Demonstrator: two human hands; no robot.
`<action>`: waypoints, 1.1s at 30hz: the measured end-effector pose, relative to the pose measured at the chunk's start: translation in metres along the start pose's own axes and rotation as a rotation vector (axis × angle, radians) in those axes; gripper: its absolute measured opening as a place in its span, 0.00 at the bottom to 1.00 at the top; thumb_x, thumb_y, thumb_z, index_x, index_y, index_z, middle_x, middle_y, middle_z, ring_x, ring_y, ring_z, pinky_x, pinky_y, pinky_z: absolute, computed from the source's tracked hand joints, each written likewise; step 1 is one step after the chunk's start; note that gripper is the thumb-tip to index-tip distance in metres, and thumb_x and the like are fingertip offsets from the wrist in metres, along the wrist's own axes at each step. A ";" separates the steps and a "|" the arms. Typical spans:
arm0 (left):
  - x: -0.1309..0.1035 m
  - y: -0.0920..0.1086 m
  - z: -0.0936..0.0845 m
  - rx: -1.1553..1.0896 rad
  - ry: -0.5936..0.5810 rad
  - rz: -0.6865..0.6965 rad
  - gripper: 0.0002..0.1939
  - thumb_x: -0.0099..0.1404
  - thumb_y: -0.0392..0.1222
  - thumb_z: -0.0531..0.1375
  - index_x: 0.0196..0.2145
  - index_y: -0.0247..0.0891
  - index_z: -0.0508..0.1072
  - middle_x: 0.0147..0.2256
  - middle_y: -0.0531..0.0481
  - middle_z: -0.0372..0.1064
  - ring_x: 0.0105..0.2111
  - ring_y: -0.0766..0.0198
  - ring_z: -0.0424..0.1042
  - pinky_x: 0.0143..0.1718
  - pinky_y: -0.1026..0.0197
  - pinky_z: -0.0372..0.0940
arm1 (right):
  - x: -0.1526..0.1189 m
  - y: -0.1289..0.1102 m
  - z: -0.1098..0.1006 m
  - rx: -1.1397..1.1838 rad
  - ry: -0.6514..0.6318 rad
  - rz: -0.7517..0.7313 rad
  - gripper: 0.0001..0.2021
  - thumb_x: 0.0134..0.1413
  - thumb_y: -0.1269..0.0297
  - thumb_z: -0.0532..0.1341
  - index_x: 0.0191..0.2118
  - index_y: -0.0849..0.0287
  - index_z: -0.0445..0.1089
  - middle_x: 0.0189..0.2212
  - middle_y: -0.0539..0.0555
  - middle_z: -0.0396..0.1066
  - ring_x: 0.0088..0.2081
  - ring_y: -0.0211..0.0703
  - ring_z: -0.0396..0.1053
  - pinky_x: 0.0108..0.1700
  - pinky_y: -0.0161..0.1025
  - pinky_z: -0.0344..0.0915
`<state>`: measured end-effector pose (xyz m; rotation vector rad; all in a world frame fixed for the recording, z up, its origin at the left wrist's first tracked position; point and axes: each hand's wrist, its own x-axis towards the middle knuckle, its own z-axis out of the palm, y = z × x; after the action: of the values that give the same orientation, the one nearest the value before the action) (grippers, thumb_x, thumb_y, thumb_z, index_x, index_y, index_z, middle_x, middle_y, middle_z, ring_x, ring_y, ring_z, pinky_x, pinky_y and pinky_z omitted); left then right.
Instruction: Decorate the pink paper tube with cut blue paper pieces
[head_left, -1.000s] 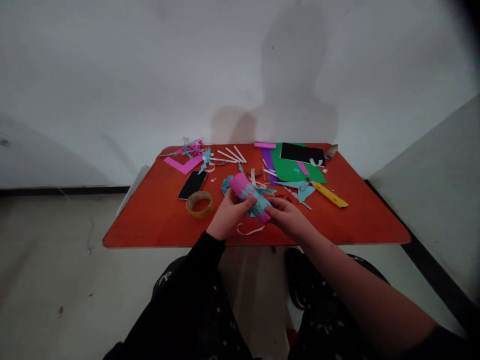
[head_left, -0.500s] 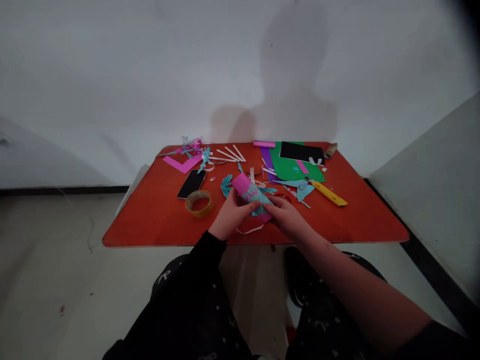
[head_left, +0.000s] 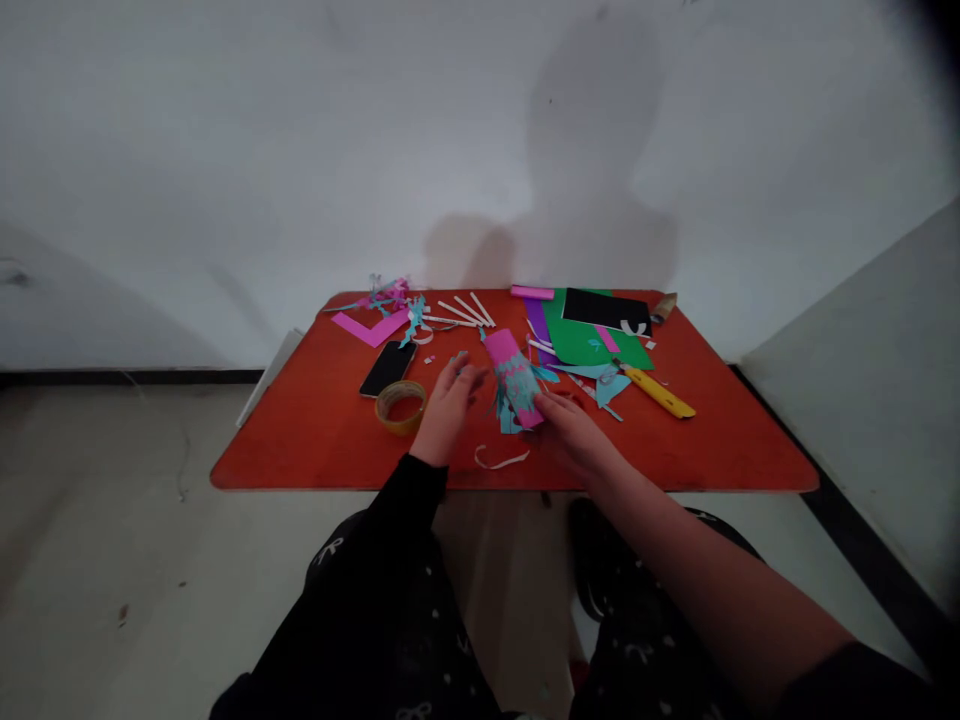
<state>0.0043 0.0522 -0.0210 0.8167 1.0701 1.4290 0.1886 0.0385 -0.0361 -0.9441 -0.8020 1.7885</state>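
Observation:
A pink paper tube wrapped with teal fringed paper is in my right hand, whose fingers close on its lower right end. The tube tilts, its plain pink end up and to the left. My left hand is apart from the tube, fingers spread and slightly bent above the table. It covers most of a folded teal paper piece; whether it touches this cannot be made out. Teal paper shows beneath the tube. A thin white paper strip lies close to the near edge.
On the red table are a tape roll, a phone, and a yellow utility knife. Farther back lie white paper sticks, a pink paper corner, green paper, and a black sheet. A wall stands behind.
My left hand has let go of the tube and moved left over the folded teal paper. The tube, still in my right hand, has turned more upright, showing its fringe.

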 end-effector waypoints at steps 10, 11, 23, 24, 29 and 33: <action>-0.027 -0.009 0.005 0.493 -0.210 0.202 0.15 0.68 0.54 0.63 0.39 0.38 0.78 0.35 0.47 0.77 0.36 0.60 0.74 0.42 0.58 0.67 | 0.024 0.008 -0.001 0.180 -0.024 0.001 0.18 0.46 0.50 0.75 0.37 0.54 0.72 0.33 0.49 0.78 0.37 0.45 0.76 0.42 0.43 0.74; -0.030 -0.014 0.008 0.499 -0.227 0.153 0.16 0.67 0.54 0.65 0.42 0.38 0.78 0.38 0.46 0.79 0.38 0.58 0.75 0.44 0.57 0.68 | 0.025 0.010 0.000 0.173 -0.020 -0.027 0.18 0.45 0.50 0.75 0.37 0.54 0.72 0.33 0.49 0.78 0.37 0.44 0.75 0.42 0.43 0.73; -0.029 -0.013 0.004 0.182 -0.063 -0.177 0.28 0.53 0.56 0.74 0.45 0.36 0.76 0.40 0.46 0.77 0.33 0.64 0.75 0.33 0.63 0.69 | 0.010 0.020 0.017 0.019 -0.070 -0.099 0.21 0.43 0.53 0.76 0.44 0.54 0.77 0.44 0.54 0.81 0.49 0.51 0.76 0.50 0.44 0.73; -0.029 -0.010 0.000 0.167 -0.046 -0.197 0.28 0.53 0.56 0.74 0.44 0.36 0.75 0.38 0.47 0.77 0.32 0.65 0.75 0.32 0.63 0.69 | 0.008 0.018 0.014 -0.027 -0.074 -0.045 0.23 0.42 0.55 0.76 0.45 0.55 0.77 0.46 0.55 0.80 0.49 0.50 0.77 0.49 0.43 0.74; -0.026 -0.001 -0.024 0.238 0.051 -0.213 0.23 0.57 0.55 0.71 0.40 0.37 0.71 0.35 0.48 0.76 0.29 0.63 0.76 0.32 0.60 0.71 | -0.010 -0.005 -0.013 -0.686 -0.143 0.175 0.16 0.53 0.57 0.68 0.45 0.58 0.80 0.39 0.56 0.81 0.36 0.47 0.77 0.36 0.42 0.73; -0.024 0.001 -0.046 0.548 0.117 -0.074 0.20 0.57 0.50 0.71 0.41 0.39 0.68 0.34 0.51 0.75 0.33 0.61 0.76 0.35 0.60 0.67 | -0.012 -0.013 -0.033 -1.420 -0.052 -0.169 0.11 0.62 0.63 0.61 0.41 0.58 0.80 0.39 0.58 0.81 0.42 0.50 0.78 0.44 0.43 0.72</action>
<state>-0.0350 0.0212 -0.0344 1.0719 1.6014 1.1407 0.2254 0.0359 -0.0382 -1.5807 -2.1874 0.8920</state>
